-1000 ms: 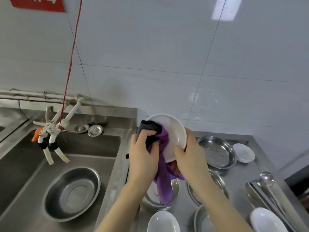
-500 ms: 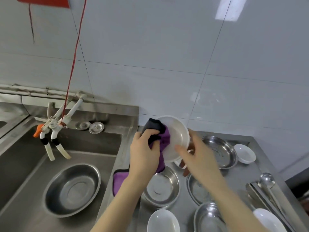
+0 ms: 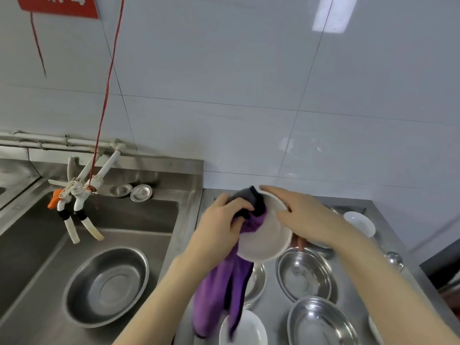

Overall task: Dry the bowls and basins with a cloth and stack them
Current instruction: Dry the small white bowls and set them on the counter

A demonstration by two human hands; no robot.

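A white bowl [image 3: 265, 239] is held tilted above the steel counter [image 3: 395, 265], its inside facing me. My left hand [image 3: 221, 227] grips a purple and dark cloth [image 3: 221, 290] and presses it on the bowl's upper left rim; the cloth's tail hangs down over the dishes below. My right hand [image 3: 303, 215] holds the bowl's far right edge, thumb along the rim, fingers hidden behind. Steel basins [image 3: 305, 272] [image 3: 321, 322] and another white bowl [image 3: 249, 331] sit on the counter underneath.
A sink [image 3: 139, 235] on the left holds one steel basin [image 3: 107, 286]. A tap with two hose ends [image 3: 74, 202] hangs over it on a red cord. A small white bowl [image 3: 359, 221] stands at the counter's back right, a ladle [image 3: 394, 258] at the right edge.
The view has tipped slightly. The cloth's tail swung off the sink edge and now hangs below the bowl. My right hand shifted its hold up the bowl's rim and the bowl turned.
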